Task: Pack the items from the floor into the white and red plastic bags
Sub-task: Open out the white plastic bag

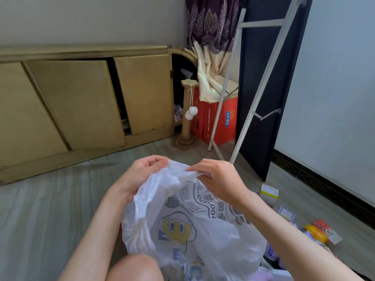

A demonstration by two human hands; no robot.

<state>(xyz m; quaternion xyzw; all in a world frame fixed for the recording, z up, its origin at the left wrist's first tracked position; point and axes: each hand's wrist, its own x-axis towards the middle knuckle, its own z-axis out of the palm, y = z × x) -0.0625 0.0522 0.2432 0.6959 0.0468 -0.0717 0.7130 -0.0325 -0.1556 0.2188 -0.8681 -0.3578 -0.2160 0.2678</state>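
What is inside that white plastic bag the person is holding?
Nothing can be made out inside the white bag. Both hands, left hand and right hand, pinch its bunched top, and the printed plastic hides any contents.

**Readable print: bag and red box**

On the white bag [182, 226] you can make out upside-down digits, roughly "00" and "8-8", curving along a printed band, plus big blue letters low down, partly hidden, perhaps "E" and "S". The red box [221, 122] carries a blue label with white Chinese characters, "六个核桃". Print on the small floor boxes is too blurred for you to read.
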